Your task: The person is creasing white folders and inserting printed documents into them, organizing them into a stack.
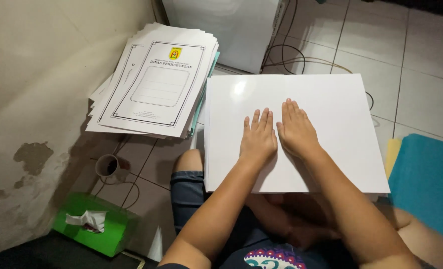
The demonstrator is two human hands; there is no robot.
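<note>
Left hand (258,139) and right hand (295,130) lie flat, fingers spread, holding nothing, on the glossy white sheet stack (326,104); uneven pressure risks sheets sliding apart.

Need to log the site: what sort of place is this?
Likely a home or small office floor used for paperwork: tiled floor, a stack of printed cover sheets by a stained wall, and both hands flat on white sheets.

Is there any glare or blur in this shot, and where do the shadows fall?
Head view: a soft glare spot sits near the top left of the white sheet; the left hand and right hand lie flat on it, fairly sharp, while the forearms blur toward the bottom edge; the paper stack casts a dark shadow onto the floor beside the wall.
</note>
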